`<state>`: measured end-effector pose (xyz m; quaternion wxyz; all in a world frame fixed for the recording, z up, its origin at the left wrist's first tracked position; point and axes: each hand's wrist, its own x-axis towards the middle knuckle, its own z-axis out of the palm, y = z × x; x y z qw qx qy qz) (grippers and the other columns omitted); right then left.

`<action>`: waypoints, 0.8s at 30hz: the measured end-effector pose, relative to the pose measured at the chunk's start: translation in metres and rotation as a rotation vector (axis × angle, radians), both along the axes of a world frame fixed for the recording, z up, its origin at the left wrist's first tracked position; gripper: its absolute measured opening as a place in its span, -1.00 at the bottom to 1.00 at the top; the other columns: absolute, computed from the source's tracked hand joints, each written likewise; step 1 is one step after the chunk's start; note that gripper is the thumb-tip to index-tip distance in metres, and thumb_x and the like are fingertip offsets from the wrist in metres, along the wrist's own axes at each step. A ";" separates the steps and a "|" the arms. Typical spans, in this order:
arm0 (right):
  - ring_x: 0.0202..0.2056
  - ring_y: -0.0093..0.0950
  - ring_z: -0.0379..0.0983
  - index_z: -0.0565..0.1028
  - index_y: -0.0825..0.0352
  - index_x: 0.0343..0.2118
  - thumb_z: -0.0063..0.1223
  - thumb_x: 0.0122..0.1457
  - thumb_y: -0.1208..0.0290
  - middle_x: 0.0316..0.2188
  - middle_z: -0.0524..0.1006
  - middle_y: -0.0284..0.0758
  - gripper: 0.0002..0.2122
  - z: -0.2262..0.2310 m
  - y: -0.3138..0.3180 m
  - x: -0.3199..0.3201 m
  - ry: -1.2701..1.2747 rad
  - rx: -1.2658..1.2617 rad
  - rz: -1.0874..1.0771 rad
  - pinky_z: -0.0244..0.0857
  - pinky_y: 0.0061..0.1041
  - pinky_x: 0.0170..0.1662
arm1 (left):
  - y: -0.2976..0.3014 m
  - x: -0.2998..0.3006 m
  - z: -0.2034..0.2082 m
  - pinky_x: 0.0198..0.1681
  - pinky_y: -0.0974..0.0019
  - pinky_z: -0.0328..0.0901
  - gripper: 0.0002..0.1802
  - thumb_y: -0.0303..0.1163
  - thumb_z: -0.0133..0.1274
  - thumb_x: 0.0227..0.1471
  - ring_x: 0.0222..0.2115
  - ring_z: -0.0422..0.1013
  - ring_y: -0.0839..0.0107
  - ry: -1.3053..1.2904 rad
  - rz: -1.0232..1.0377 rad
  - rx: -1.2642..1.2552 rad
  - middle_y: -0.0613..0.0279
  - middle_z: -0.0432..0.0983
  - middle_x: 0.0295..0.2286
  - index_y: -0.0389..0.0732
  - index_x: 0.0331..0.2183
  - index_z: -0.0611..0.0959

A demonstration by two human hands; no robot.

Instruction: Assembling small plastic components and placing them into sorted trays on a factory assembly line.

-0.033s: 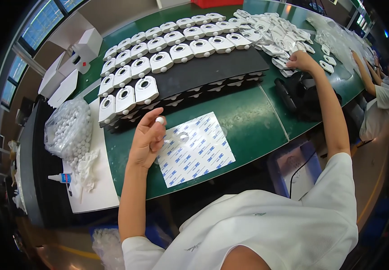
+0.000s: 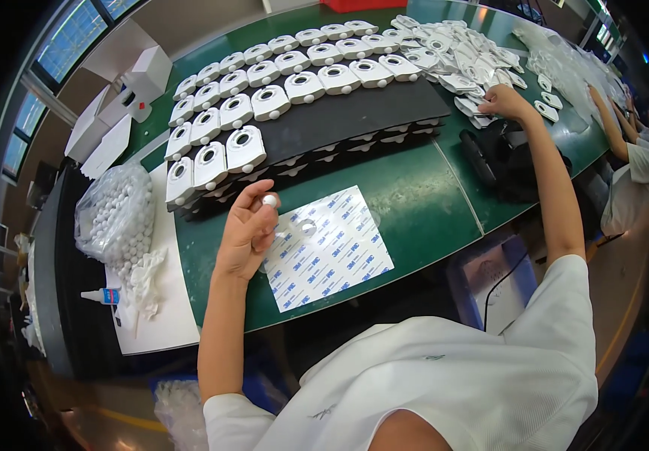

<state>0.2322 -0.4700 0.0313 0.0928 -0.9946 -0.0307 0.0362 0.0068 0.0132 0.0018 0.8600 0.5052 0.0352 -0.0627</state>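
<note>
My left hand (image 2: 246, 231) pinches a small white ball (image 2: 270, 201) at its fingertips, above the left edge of a white adhesive-backing sheet (image 2: 332, 259) with blue print. On the far right, my right hand (image 2: 506, 104) has its fingers curled onto the near edge of a heaped pile of flat white plastic parts (image 2: 452, 56). Its fingertips close on one of the parts (image 2: 478, 119), partly hidden by the others. White housings (image 2: 246, 149), each with a round dark-rimmed hole and many with a white ball at the front, stand in rows on a black foam board (image 2: 354, 113).
Left of me lie a clear bag of white balls (image 2: 116, 214), a crumpled white glove or cloth (image 2: 146, 282) and a small glue bottle (image 2: 101, 296). A black bag-like item (image 2: 501, 161) sits below my right forearm. Other people's arms (image 2: 611, 124) work at the far right.
</note>
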 end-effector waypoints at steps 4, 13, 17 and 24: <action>-0.49 -0.37 0.45 0.52 0.46 -0.46 0.22 -0.19 0.22 -0.56 0.52 -0.17 -0.65 -0.009 -0.014 0.014 -0.182 0.109 0.166 0.30 -0.40 -0.35 | 0.009 0.000 -0.009 -0.77 0.71 -0.07 -0.63 -0.50 0.10 -0.11 -0.68 0.14 0.76 -0.040 -0.047 0.024 0.31 0.42 -0.45 -0.25 -0.18 0.45; -0.52 -0.56 0.34 0.46 0.43 -0.40 0.25 -0.24 0.35 -0.55 0.44 -0.40 -0.67 -0.002 -0.033 0.027 0.063 0.167 0.192 0.22 -0.56 -0.47 | 0.002 -0.001 0.003 -0.75 0.71 0.00 -0.64 -0.43 0.05 -0.03 -0.63 0.18 0.73 -0.004 -0.068 0.070 0.24 0.47 -0.38 -0.32 -0.14 0.46; -0.47 -0.49 0.37 0.45 0.43 -0.45 0.33 -0.36 0.30 -0.54 0.44 -0.29 -0.60 0.017 -0.029 0.023 0.126 -0.133 0.103 0.24 -0.53 -0.42 | 0.005 0.001 0.000 -0.75 0.70 -0.04 -0.73 -0.37 0.05 -0.01 -0.64 0.14 0.75 0.024 -0.086 0.027 0.31 0.43 -0.45 -0.29 -0.25 0.49; -0.45 -0.28 0.41 0.44 0.35 -0.50 0.24 -0.36 0.39 -0.53 0.46 -0.20 -0.71 0.054 0.021 -0.037 -0.219 -0.202 -0.077 0.26 -0.41 -0.39 | 0.000 0.000 0.001 -0.75 0.68 -0.08 -0.78 -0.36 0.09 -0.05 -0.69 0.10 0.78 -0.003 -0.013 0.038 0.42 0.34 -0.58 -0.23 -0.32 0.51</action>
